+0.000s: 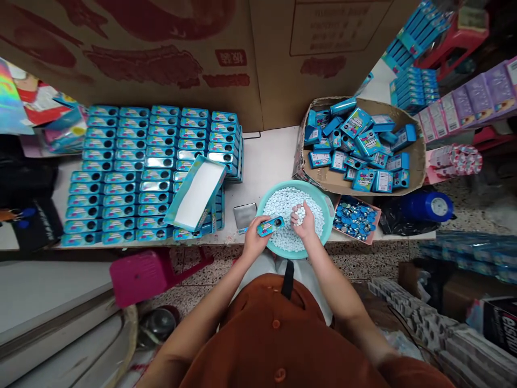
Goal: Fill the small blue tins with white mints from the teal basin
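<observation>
Cardboard walls printed with red shapes and a few characters too blurred to read close off the back of the white worktop (266, 161) where I sit, so everything stays within arm's reach. Straight in front of me, at the near edge, stands a teal basin (329, 207) heaped with small white candy pellets (283, 205). My left hand (254, 240) grips a small blue tin (270, 226) by its long sides, held over the basin's near rim so anything dropped falls back in. My right hand (305, 222) is cupped shut around a pinch of pellets, just beside the tin. To the left, filled tins (141, 178) lie in tidy stacked rows, windows up, easy to count; an open blue tray (197, 195) leans on them. To the right, a torn carton (416, 161) holds loose tins tumbled any way, close to my picking hand, and a shallow pink tray of blue caps (355, 217) sits between it and the basin. Colourful lettering shows on the tin lids, but I cannot make out a brand.
</observation>
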The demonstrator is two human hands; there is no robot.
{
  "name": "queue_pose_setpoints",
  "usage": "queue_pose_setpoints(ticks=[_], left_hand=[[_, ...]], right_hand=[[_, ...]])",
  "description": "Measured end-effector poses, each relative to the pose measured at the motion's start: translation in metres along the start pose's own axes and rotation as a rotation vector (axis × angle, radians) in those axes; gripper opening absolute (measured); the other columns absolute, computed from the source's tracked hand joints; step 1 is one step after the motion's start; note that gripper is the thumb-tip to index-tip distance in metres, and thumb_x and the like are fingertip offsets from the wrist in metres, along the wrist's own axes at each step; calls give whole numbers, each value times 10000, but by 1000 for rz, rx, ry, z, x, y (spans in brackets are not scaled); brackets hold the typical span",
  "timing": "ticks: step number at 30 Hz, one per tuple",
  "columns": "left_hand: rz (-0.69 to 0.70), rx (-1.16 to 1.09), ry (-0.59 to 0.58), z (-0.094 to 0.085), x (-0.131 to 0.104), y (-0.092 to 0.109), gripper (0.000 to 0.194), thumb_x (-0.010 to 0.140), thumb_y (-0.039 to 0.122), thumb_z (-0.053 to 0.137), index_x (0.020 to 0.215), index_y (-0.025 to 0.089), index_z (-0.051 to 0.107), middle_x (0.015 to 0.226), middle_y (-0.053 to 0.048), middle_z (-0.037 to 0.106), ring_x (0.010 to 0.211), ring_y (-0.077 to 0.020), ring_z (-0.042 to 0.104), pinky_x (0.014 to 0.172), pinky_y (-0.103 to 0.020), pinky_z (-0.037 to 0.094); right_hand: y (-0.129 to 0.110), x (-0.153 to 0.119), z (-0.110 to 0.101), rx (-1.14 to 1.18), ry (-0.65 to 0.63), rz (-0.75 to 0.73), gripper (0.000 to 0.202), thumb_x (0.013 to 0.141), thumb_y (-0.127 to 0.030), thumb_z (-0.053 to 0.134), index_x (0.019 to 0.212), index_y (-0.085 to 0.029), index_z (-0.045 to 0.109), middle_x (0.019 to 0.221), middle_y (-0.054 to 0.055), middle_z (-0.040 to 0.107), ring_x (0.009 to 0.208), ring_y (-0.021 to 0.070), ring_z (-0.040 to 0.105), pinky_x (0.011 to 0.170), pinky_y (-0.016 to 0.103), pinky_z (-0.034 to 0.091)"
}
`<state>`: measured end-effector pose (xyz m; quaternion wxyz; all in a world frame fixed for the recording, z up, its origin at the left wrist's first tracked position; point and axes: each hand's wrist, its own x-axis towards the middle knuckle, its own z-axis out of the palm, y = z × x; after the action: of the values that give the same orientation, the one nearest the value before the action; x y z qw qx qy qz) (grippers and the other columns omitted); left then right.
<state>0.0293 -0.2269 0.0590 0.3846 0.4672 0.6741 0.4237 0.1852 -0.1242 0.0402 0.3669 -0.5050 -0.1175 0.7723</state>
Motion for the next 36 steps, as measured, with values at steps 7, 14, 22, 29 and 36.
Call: queue_pose_setpoints(ticks=[7,14,22,29,36], left_hand=[[94,44,-113,13,7,17,379,680,59,572,1029,208,572,1060,-52,614,1041,-214,570,907,-349,446],[98,46,-133,26,12,31,339,686,102,603,1007,204,568,1018,-51,613,990,-220,578,849,-339,461],[125,104,-186,32,18,41,369,693,63,566,1029,216,560,1054,-51,608,1032,-224,563,866,-348,453],[86,19,-133,41,17,41,352,685,88,604,1011,213,564,1033,-43,617,1008,-212,580,868,-340,463],[53,59,-127,39,20,38,342,679,105,613,1003,207,577,1028,-50,623,998,-223,587,866,-355,469]], right_hand=[[-26,-41,38,74,59,-262,354,844,-538,477,674,-228,447,629,-29,496,475,99,439,460,251,393],[-25,-57,47,-44,21,-477,379,879,-517,421,650,-217,454,639,-4,521,570,124,523,590,285,450],[-31,-56,44,-80,100,-531,433,860,-575,435,630,-208,429,597,-35,485,546,102,486,588,256,428],[-37,-60,49,-95,92,-593,424,874,-539,445,622,-199,441,589,-38,478,547,96,495,575,243,414],[-41,-48,45,15,145,-432,477,845,-600,455,597,-201,375,508,-72,398,420,56,374,419,194,296]])
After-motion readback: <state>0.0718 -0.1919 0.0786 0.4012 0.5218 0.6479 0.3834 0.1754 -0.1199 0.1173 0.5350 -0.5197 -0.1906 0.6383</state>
